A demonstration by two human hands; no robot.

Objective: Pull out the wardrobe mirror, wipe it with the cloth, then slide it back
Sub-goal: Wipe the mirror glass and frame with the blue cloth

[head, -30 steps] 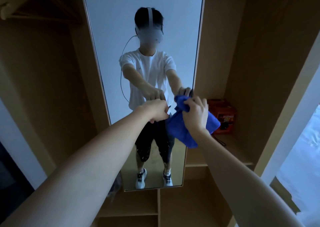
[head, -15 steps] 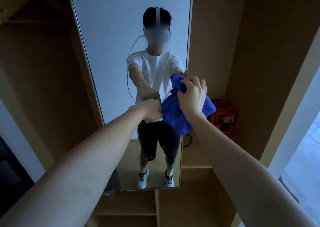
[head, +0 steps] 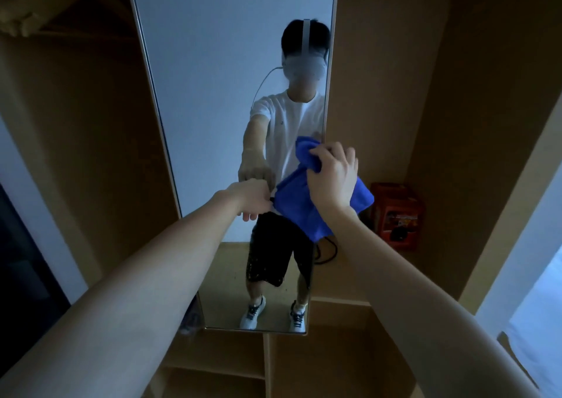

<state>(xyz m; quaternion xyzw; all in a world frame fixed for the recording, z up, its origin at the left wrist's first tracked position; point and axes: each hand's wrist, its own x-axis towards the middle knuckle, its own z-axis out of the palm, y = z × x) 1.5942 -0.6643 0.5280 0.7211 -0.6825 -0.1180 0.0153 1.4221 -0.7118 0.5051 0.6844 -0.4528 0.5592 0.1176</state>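
The tall wardrobe mirror [head: 213, 63] stands upright in front of me inside the wooden wardrobe, reflecting a person. My right hand [head: 333, 175] grips a bunched blue cloth [head: 298, 209] and holds it against the glass near the mirror's right edge, at mid height. My left hand [head: 252, 198] is curled into a fist against the glass just left of the cloth, and a small dark handle [head: 270, 200] shows at its fingers. The cloth hangs down below my right hand and covers part of the mirror's right edge.
An orange-red box [head: 395, 212] sits on a wardrobe shelf to the right of the mirror, with a dark cable [head: 325, 251] beside it. Low wooden shelves [head: 228, 361] lie below the mirror. The wardrobe's side panel [head: 486, 123] and a white frame [head: 532, 215] close off the right.
My right hand has lifted the blue cloth higher up the glass. The mirror has shifted a little left relative to the orange-red box. My left hand has stayed on the glass.
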